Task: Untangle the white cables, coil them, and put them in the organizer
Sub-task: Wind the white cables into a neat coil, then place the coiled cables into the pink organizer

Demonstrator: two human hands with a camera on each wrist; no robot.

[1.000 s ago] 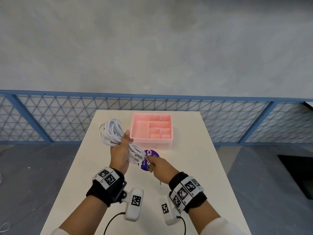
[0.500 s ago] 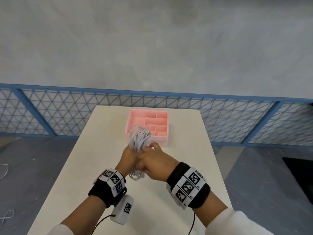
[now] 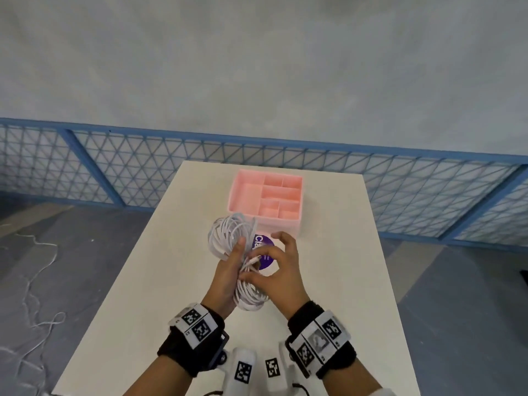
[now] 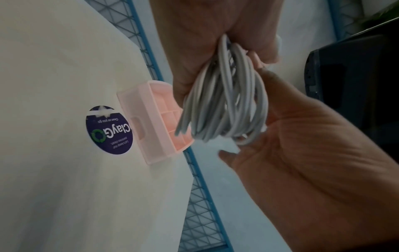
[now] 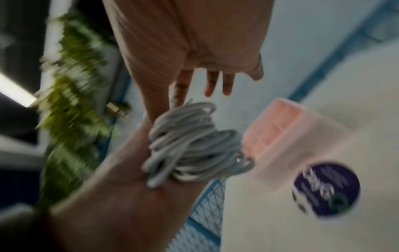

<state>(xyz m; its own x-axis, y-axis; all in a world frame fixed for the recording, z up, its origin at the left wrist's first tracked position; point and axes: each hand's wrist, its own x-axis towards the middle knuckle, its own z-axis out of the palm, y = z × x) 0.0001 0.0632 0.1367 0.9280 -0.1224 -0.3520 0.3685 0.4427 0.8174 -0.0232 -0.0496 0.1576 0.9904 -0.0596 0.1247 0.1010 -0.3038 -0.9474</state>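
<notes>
White coiled cable bundle [image 3: 228,238] is gripped by left hand [image 3: 227,277], fingers clamped round its middle. Right hand [image 3: 283,277] is laid against it w/ fingers spread apart, thumb touching strands. Bundle is held above rectangular white table [image 3: 160,281] & round purple sticker [image 3: 264,248], just in front of pink plastic compartmented organizer [image 3: 237,192].

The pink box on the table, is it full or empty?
Empty: the pink box shows bare compartments; the white cable coil is outside it, gripped by the left hand.
</notes>
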